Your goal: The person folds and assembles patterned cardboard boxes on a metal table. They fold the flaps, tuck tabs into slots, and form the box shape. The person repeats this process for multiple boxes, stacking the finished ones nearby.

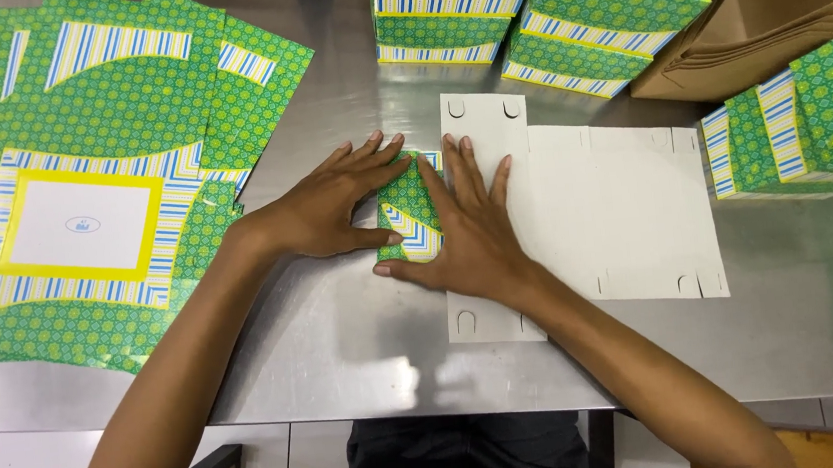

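The left hand (334,206) lies flat, fingers extended and together, on a folded green patterned flap (407,208) of a die-cut cardboard blank (615,207). The thumb of this hand points right along the flap's lower part. The right hand (466,230) lies palm down, fingers spread, across the flap's right side and the adjoining white inner face of the blank. Neither hand grasps anything; both press down with open palms.

The blank lies printed side down on a steel table (346,351), near the table's middle, with slotted tabs at its upper and lower left corners. The flap is folded over from the blank's left edge, showing its printed side.

A stack of flat printed sheets (81,193) lies on the left of the table. Assembled green boxes (538,13) stand along the far edge, and further boxes (808,119) stand at the right. A brown corrugated carton (770,22) sits between them.
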